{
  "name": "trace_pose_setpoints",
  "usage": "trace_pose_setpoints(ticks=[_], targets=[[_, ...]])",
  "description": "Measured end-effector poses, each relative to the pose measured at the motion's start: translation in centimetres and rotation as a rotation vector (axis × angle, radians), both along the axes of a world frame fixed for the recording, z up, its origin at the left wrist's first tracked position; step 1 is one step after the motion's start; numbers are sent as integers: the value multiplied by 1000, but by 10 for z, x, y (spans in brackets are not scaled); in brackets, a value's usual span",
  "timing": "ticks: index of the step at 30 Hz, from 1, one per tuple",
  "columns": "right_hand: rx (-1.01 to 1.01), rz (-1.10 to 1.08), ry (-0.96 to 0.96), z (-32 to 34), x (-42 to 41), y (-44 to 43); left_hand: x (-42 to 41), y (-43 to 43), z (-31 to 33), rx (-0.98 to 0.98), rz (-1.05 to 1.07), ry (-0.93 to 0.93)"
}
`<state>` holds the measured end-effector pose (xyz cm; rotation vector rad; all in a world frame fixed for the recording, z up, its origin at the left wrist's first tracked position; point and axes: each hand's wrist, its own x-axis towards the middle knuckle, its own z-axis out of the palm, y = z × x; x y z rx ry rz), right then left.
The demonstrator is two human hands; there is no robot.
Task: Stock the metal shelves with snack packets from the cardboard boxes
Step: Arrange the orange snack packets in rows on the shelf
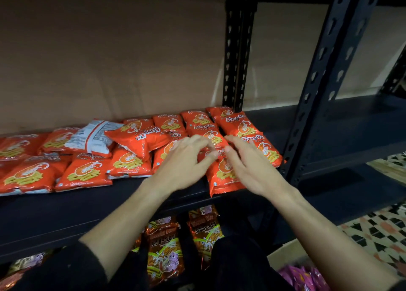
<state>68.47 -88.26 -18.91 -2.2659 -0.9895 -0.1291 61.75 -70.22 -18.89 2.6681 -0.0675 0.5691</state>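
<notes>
Several orange-red snack packets lie flat in rows on the dark metal shelf. One packet sits tilted on top of the others, and another lies with its white back up. My left hand and my right hand hover close together over the packets at the right end of the rows. The fingers of both are loosely bent and touch the packets beneath them. One packet lies between the two hands, its lower edge at the shelf's front.
A black slotted upright stands at the right, another post at the back. Dark red snack packets lie on the shelf below. A cardboard box with pink packets sits low right on a patterned floor.
</notes>
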Motion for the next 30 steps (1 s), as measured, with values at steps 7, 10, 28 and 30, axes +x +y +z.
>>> trace_pose_setpoints(ticks=[7, 10, 28, 30], targets=[[-323, -243, -86, 18, 41, -2, -12, -14, -6, 148, 89, 99], [-541, -280, -12, 20, 48, -6, -11, -18, -6, 139, 107, 95], [-504, -230, 67, 26, 45, -9, -7, -27, -19, 264, 67, 154], [-453, -233, 55, 23, 43, -9, -7, -27, -19, 267, 69, 173]])
